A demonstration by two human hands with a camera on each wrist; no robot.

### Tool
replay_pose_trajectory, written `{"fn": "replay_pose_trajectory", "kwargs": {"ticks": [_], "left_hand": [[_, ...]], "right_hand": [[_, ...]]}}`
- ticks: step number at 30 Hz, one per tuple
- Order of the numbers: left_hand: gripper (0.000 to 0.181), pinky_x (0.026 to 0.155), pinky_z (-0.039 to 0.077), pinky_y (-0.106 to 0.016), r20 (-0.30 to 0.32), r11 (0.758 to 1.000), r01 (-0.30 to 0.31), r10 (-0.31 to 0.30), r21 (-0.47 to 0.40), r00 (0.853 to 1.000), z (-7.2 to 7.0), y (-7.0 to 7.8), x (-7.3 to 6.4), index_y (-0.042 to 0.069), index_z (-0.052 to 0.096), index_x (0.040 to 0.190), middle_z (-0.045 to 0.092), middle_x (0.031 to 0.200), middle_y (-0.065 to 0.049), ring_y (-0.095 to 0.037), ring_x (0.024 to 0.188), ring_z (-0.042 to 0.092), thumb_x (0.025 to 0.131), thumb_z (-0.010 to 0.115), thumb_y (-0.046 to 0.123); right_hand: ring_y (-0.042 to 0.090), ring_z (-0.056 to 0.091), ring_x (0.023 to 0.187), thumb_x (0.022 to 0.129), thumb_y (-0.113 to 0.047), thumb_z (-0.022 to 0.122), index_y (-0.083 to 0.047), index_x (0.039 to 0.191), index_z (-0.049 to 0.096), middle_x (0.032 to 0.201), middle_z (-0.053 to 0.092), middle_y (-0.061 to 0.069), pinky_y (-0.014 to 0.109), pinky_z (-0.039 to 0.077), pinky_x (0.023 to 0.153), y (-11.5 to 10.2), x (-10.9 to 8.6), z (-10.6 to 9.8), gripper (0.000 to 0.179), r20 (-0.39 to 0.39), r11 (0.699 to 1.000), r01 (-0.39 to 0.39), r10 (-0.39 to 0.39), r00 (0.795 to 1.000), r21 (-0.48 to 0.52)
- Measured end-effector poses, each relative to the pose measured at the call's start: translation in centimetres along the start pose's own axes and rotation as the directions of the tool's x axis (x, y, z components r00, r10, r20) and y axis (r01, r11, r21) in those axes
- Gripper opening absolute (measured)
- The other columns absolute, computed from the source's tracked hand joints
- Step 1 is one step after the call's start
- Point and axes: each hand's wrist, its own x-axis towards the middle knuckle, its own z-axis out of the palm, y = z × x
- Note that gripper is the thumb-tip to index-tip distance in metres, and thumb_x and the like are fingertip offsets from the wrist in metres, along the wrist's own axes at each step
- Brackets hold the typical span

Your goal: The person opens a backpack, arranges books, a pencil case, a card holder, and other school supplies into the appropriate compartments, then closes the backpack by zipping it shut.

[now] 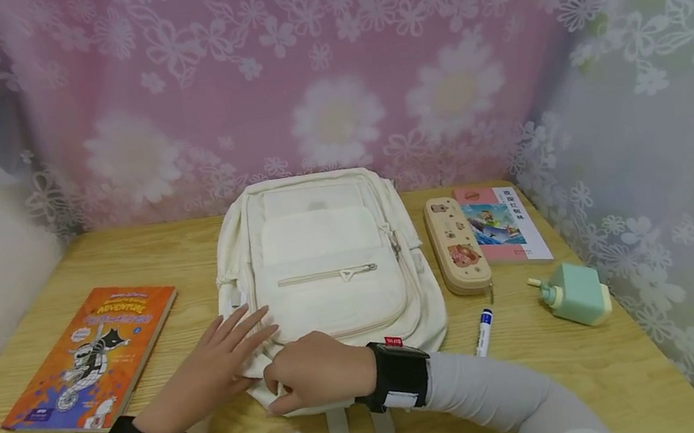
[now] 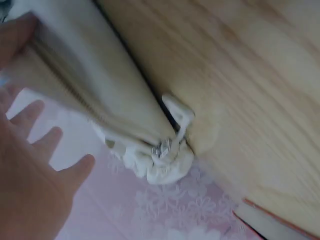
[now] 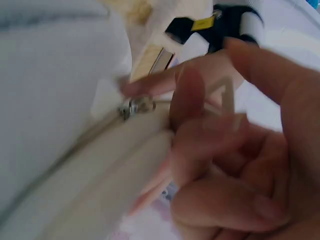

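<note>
A cream backpack (image 1: 330, 237) lies on the wooden table with its front pocket facing up and its top loop toward me. At its near left corner, my right hand (image 1: 322, 368) pinches the looped zipper pull (image 3: 228, 97) with curled fingers. The metal zipper slider (image 3: 135, 106) sits on the seam just past the fingertips. My left hand (image 1: 208, 365) rests against the bag's left side, its fingers spread over the edge. Another zipper slider (image 2: 162, 148) with a pale loop shows in the left wrist view, beyond the left fingers.
An orange book (image 1: 94, 359) lies left of the bag. To the right are a beige pencil case (image 1: 458, 245), a pink-and-white booklet (image 1: 501, 224), a blue-capped marker (image 1: 484, 332) and a green bottle-shaped thing (image 1: 576, 294). Floral curtains (image 1: 328, 78) hang behind the table.
</note>
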Motion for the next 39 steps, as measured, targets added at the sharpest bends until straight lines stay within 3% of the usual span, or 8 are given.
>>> {"fn": "replay_pose_trajectory", "kwargs": {"ticks": [5, 8, 14, 22, 26, 31, 35, 39], "left_hand": [[0.070, 0.104, 0.035, -0.052, 0.131, 0.985, 0.046, -0.025, -0.165, 0.991, 0.1, 0.3, 0.6, 0.020, 0.047, 0.137, 0.045, 0.143, -0.003, -0.030, 0.132, 0.041, 0.074, 0.073, 0.004], [0.067, 0.104, 0.035, -0.053, 0.204, 0.964, 0.105, -0.055, -0.243, 0.977, -0.4, 0.4, 0.5, 0.021, 0.046, 0.139, 0.044, 0.144, -0.003, -0.031, 0.133, 0.039, 0.079, 0.066, -0.001], [0.060, 0.102, 0.039, -0.050, 0.241, 0.949, 0.138, -0.068, -0.285, 0.968, -0.5, 0.1, 0.8, 0.026, 0.048, 0.136, 0.043, 0.145, -0.001, -0.031, 0.134, 0.037, 0.083, 0.064, 0.001], [0.064, 0.097, 0.044, -0.044, 0.206, 0.950, 0.057, 0.008, -0.308, 0.978, -0.1, -1.2, 0.4, 0.028, 0.046, 0.138, 0.043, 0.145, -0.001, -0.029, 0.134, 0.038, 0.083, 0.064, -0.001], [0.064, 0.101, 0.042, -0.034, 0.202, 0.922, 0.075, 0.003, -0.380, 0.979, -0.2, -2.4, -0.2, 0.028, 0.045, 0.138, 0.043, 0.145, -0.002, -0.026, 0.135, 0.036, 0.084, 0.061, -0.004], [0.060, 0.105, 0.038, -0.032, 0.212, 0.875, 0.122, -0.023, -0.469, 0.977, -0.5, -3.0, 0.4, 0.026, 0.049, 0.135, 0.045, 0.143, -0.004, -0.029, 0.135, 0.035, 0.086, 0.055, -0.009], [0.053, 0.101, 0.034, -0.056, 0.161, 0.941, 0.027, 0.029, -0.337, 0.987, -0.9, -0.9, 2.2, 0.021, 0.049, 0.134, 0.050, 0.137, -0.007, -0.034, 0.127, 0.043, 0.087, 0.059, 0.000], [0.057, 0.105, 0.028, -0.060, 0.172, 0.954, -0.022, 0.076, -0.300, 0.982, -1.6, 3.5, 4.6, 0.021, 0.036, 0.143, 0.045, 0.142, -0.009, -0.032, 0.131, 0.041, 0.092, 0.060, 0.026]], "right_hand": [[-0.003, 0.046, 0.053, 0.094, -0.033, 0.055, -0.026, 0.074, 0.065, 0.058, 0.053, -0.015, 0.014, 0.033, 0.044, -0.6, -0.1, 0.4, 0.023, -0.094, 0.995, -0.050, 0.042, 0.995, -0.084], [-0.002, 0.043, 0.052, 0.094, -0.022, 0.056, -0.023, 0.085, 0.063, 0.055, 0.046, -0.013, 0.014, 0.030, 0.043, -0.6, -0.7, 0.6, 0.012, -0.119, 0.988, -0.077, 0.061, 0.991, -0.134], [-0.001, 0.042, 0.050, 0.093, -0.014, 0.058, -0.017, 0.098, 0.056, 0.062, 0.050, -0.011, 0.015, 0.027, 0.039, 0.0, -3.0, 0.8, 0.007, -0.150, 0.972, -0.097, 0.066, 0.986, -0.215], [0.002, 0.040, 0.055, 0.096, -0.015, 0.052, -0.014, 0.093, 0.049, 0.065, 0.047, -0.009, 0.014, 0.033, 0.051, 3.1, -8.7, 0.6, 0.005, -0.103, 0.982, -0.188, 0.188, 0.977, 0.017], [0.004, 0.034, 0.052, 0.093, -0.014, 0.056, -0.012, 0.092, 0.047, 0.061, 0.042, -0.008, 0.017, 0.029, 0.049, 5.0, -12.2, -0.1, 0.009, -0.094, 0.957, -0.282, 0.287, 0.953, 0.065], [0.005, 0.035, 0.050, 0.089, -0.010, 0.062, -0.011, 0.089, 0.051, 0.062, 0.048, -0.004, 0.019, 0.029, 0.048, 6.6, -15.3, -0.9, 0.011, -0.096, 0.891, -0.440, 0.450, 0.888, 0.110], [0.005, 0.048, 0.059, 0.087, -0.009, 0.064, -0.011, 0.089, 0.061, 0.073, 0.059, -0.003, 0.021, 0.038, 0.053, 7.2, -16.1, -0.7, 0.004, -0.123, 0.873, -0.473, 0.485, 0.866, 0.115], [0.003, 0.049, 0.061, 0.085, -0.010, 0.066, -0.013, 0.088, 0.065, 0.076, 0.059, -0.005, 0.018, 0.038, 0.052, 7.3, -16.1, -0.2, 0.004, -0.211, 0.898, -0.438, 0.435, 0.876, 0.031]]}}
